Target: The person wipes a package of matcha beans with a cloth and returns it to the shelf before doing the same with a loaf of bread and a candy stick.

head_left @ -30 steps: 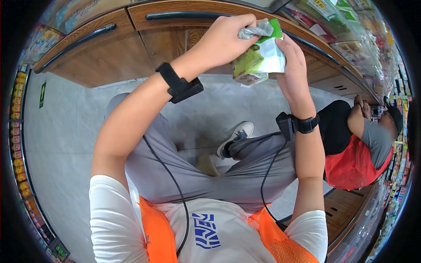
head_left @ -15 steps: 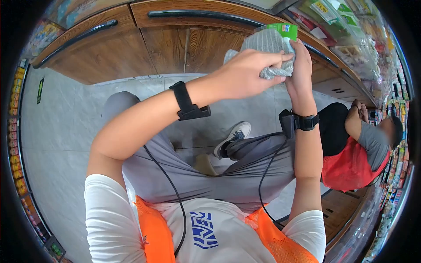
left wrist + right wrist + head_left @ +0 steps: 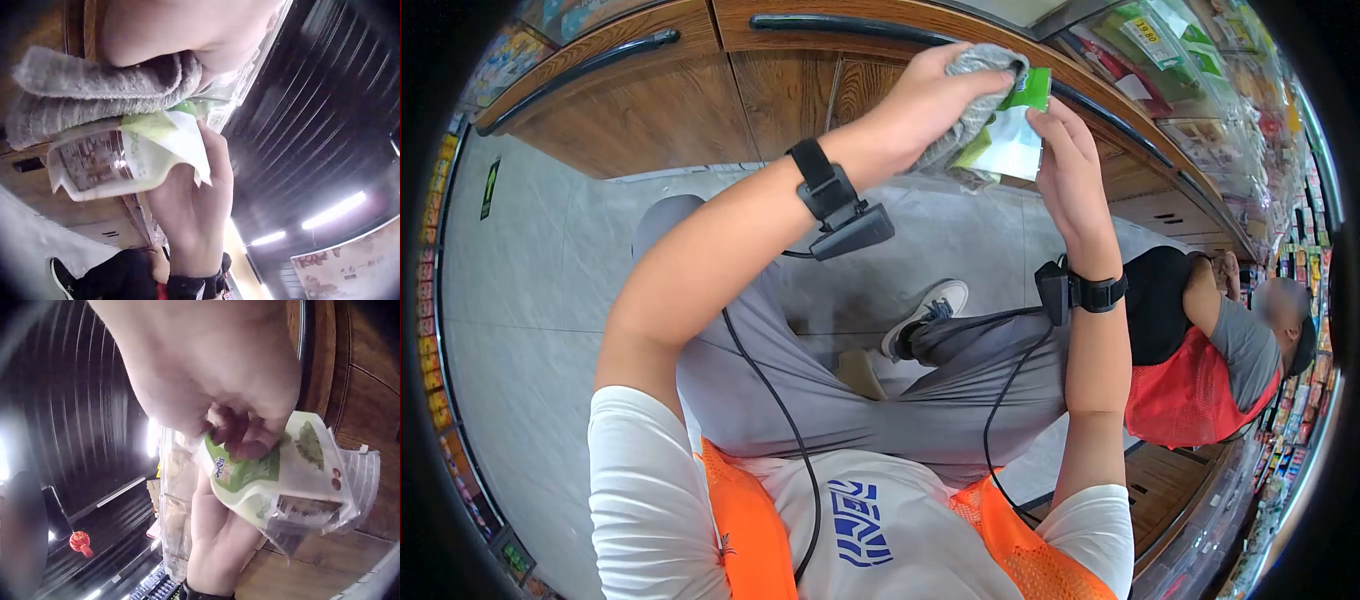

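My left hand (image 3: 925,108) grips a folded grey cloth (image 3: 972,125), its thumb across the top, against the left side of a green and white packet (image 3: 1015,145). The right hand (image 3: 1075,170) pinches the packet's right edge. In the left wrist view, the ribbed cloth (image 3: 94,81) lies along the packet (image 3: 109,162), which has a clear window. The left hand (image 3: 181,31) is above and the right hand (image 3: 194,215) holds the packet's white end. The right wrist view has the right hand's (image 3: 212,362) curled fingers at the packet's green end (image 3: 256,475); the cloth cannot be made out there.
Wooden drawers (image 3: 790,100) with black handles (image 3: 850,27) stand in front. Clear bins of packaged goods (image 3: 1160,60) are at the upper right. Another person in a red mesh vest (image 3: 1190,400) crouches at the right. Shelves line the far left.
The left hand and cloth have moved up and left from across the packet's front, uncovering its white and green face. The right hand has kept hold of the packet.
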Available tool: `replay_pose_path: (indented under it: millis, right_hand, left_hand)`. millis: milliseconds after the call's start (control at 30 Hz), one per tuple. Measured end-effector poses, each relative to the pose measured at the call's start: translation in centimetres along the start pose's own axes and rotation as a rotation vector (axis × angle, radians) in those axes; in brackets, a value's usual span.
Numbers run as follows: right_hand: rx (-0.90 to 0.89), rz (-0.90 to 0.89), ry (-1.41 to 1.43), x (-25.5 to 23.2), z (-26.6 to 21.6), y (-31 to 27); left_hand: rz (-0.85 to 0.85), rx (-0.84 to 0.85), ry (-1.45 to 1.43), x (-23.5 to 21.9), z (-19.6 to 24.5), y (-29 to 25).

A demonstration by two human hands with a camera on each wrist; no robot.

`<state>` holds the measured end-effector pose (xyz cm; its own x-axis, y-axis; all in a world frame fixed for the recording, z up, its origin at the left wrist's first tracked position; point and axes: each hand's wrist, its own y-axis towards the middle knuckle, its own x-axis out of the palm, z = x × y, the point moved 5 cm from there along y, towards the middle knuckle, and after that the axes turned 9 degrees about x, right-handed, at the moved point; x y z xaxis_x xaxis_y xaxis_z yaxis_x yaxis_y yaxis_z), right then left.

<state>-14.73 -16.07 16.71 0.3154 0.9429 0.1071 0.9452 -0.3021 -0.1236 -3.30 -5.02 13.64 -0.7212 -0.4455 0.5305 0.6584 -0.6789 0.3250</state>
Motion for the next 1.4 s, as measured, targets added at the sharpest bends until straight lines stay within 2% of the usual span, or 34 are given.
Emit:
replay_pose_path:
  millis: [133, 233, 367, 400, 500, 600, 700, 833, 933, 1033, 1133, 1233, 1333, 1400]
  right_hand:
    - [0.044, -0.055, -0.205, -0.1, -0.1, -0.3]
    - [0.063, -0.066, -0.252, -0.4, -0.4, -0.6]
    - [0.034, -0.049, -0.308, -0.7, -0.5, -0.5]
    - [0.021, -0.039, -0.318, -0.5, -0.7, -0.7]
    - [-0.007, -0.044, -0.35, -0.3, -0.8, -0.7]
    - [-0.05, -0.083, -0.422, -0.7, -0.8, -0.3]
    - [-0.06, -0.079, -0.532, -0.9, -0.9, -0.2]
    - [-0.162, 0.009, -0.789, -1.8, -0.8, 0.3]
    - [-0.221, 0.121, -1.096, -1.7, -0.9, 0.3]
    - [-0.243, 0.236, -1.228, -0.7, -1.3, -0.3]
    - [-0.243, 0.281, -1.274, -0.7, -1.5, -0.6]
    - [-0.296, 0.272, -1.294, -0.6, -1.4, -0.7]
    - [-0.32, 0.276, -1.349, -0.1, -1.6, -1.0]
    - [-0.341, 0.282, -1.312, -0.4, -1.7, -0.8]
  left_hand:
    - [0.048, 0.056, -0.034, -1.3, 0.6, 1.2]
    - [0.03, 0.154, 0.144, -1.8, 1.8, 1.8]
    - [0.065, 0.21, 0.332, -1.4, 4.4, 1.9]
    - [0.021, 0.197, 0.383, -1.7, 4.5, 2.1]
    - [-0.049, 0.177, 0.369, -2.2, 4.2, 2.7]
    - [-0.094, 0.188, 0.61, -2.3, 3.0, 2.6]
    - [-0.221, 0.291, 0.636, -1.4, 2.1, 2.3]
    - [-0.101, 0.3, 0.75, -2.8, 0.4, 2.6]
    - [-0.104, 0.191, 0.781, -3.4, -0.5, 2.4]
    - [-0.18, 0.211, 0.785, -3.1, -0.6, 2.6]
    - [-0.199, 0.234, 0.815, -2.9, -0.3, 2.4]
    - [-0.252, 0.243, 0.638, -2.0, 0.1, 2.2]
    - [-0.292, 0.254, 0.695, -1.1, 1.0, 1.9]
    - [-0.241, 0.234, 0.637, -1.3, 0.8, 1.9]
